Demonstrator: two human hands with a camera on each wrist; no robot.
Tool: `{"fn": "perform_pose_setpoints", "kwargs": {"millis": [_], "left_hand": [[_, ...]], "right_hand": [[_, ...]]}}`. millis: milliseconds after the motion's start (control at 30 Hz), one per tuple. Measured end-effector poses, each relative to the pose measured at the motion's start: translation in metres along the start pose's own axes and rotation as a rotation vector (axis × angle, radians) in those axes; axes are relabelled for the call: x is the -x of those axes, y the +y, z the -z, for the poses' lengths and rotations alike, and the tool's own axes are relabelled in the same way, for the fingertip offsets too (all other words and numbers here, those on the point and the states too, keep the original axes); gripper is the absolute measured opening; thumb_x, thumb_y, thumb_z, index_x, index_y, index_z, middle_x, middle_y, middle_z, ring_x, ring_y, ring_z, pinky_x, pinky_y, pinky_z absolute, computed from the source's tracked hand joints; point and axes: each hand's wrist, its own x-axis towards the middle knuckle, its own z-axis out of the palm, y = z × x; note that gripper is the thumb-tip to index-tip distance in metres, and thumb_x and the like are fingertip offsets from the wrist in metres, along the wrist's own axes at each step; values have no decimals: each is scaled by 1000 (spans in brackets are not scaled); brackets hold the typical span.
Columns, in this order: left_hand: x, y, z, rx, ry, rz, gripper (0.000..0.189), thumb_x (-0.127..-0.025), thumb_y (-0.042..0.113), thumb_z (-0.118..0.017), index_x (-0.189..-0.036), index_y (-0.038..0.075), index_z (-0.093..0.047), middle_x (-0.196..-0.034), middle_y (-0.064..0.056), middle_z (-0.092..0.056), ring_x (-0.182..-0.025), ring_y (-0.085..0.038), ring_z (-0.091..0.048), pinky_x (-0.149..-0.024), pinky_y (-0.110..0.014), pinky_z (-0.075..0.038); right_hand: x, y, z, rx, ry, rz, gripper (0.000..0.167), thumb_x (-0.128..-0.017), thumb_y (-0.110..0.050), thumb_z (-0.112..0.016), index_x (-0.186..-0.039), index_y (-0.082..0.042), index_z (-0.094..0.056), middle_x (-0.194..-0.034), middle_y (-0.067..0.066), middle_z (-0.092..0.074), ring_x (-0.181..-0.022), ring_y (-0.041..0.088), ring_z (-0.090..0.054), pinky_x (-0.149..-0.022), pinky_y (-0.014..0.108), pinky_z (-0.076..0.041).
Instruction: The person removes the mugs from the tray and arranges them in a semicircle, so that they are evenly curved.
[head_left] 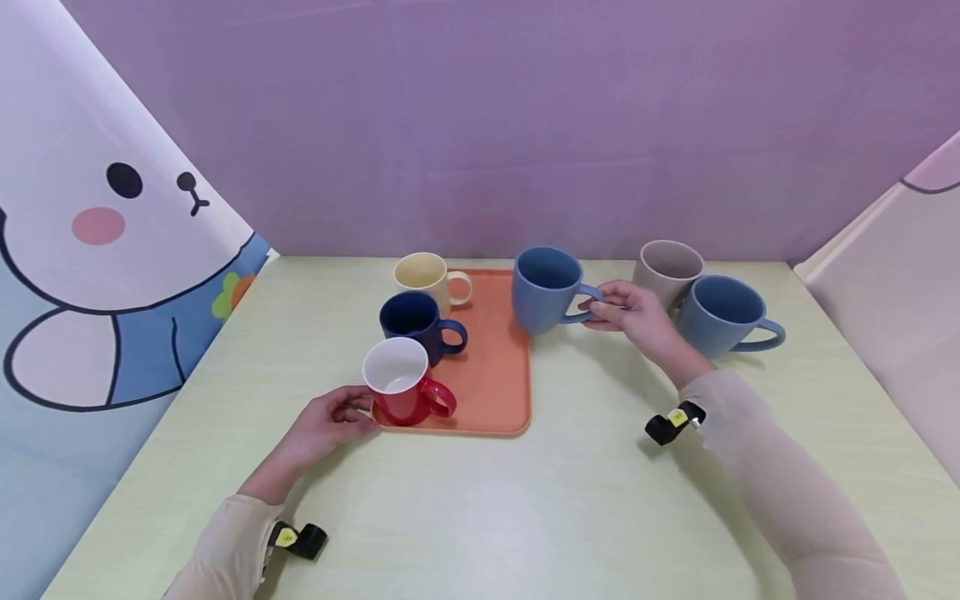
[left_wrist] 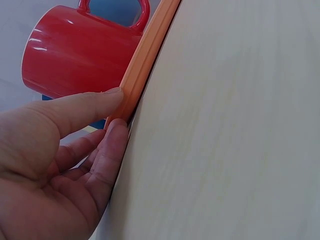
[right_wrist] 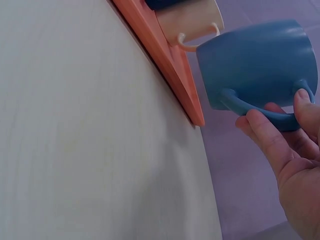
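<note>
My right hand (head_left: 633, 321) grips the handle of a blue mug (head_left: 546, 292), which hangs upright above the table by the right edge of the orange tray (head_left: 491, 367). In the right wrist view, fingers and thumb wrap that handle, and the mug's base is off the surface. At the tray's near left corner, my left hand (head_left: 326, 425) pinches the rim between thumb and fingers. On the tray's left side stand a red mug (head_left: 401, 400) with a white inside, a navy mug (head_left: 420, 329) and a cream mug (head_left: 427, 279) in a row, handles to the right.
A greyish mug (head_left: 667, 267) and a second blue mug (head_left: 723, 317) stand close together on the right of the pale table (head_left: 480, 517), just beyond my right forearm. A purple backdrop (head_left: 480, 125) rises behind the table's far edge.
</note>
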Motion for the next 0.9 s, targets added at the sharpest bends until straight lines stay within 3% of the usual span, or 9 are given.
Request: {"fn": "perform_pose_setpoints", "kwargs": {"millis": [267, 567, 900], "left_hand": [[0, 0, 0, 0, -2, 5, 49, -88, -3, -71, -130, -15, -50, -115, -25, -62, -92, -23, -65, -78, -20, -54], [0, 1, -1, 7, -12, 13, 49, -89, -2, -71, -132, -14, -50, -116, -25, -61, -95, -27, -64, -79, -20, -54], [0, 0, 0, -3, -7, 0, 48, -88, -4, -70, -130, -16, -50, -115, -25, -61, -93, -26, -64, -79, -20, -54]], "right_hand": [[13, 0, 7, 28, 6, -6, 14, -98, 9, -54, -108, 17, -50, -94, 0, -73, -87, 15, -73, -78, 32, -57], [30, -1, 17, -12, 16, 16, 6, -96, 9, -56, -102, 11, -55, -93, 1, -74, -86, 17, -73, -76, 33, -57], [45, -1, 25, -7, 13, 22, 11, -96, 9, -56, -104, 17, -52, -95, 2, -74, -88, 17, -73, -76, 32, -57]]}}
